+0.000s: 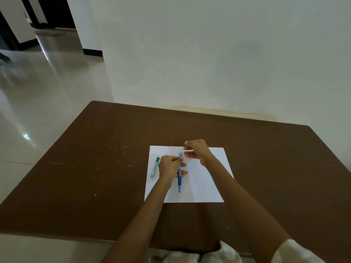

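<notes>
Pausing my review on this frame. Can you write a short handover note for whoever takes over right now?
Left hand grips the blue mechanical pencil mid-barrel, tip toward the person, above the white paper.
Right hand hovers just past the pencil's far end, fingers curled; whether they pinch anything is unclear.
Green lead case lies on the paper near its left edge.
Done: nothing visible; the paper is blank.
Left, probably: refilling or capping the pencil.

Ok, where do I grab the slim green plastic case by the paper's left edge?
Likely best: pinch the slim green plastic case across its narrow width at mid-length, from above. It lies flat on the white paper sheet, long axis pointing away, both long sides free. The left hand, gripping the blue pencil, is close on its right.
</notes>
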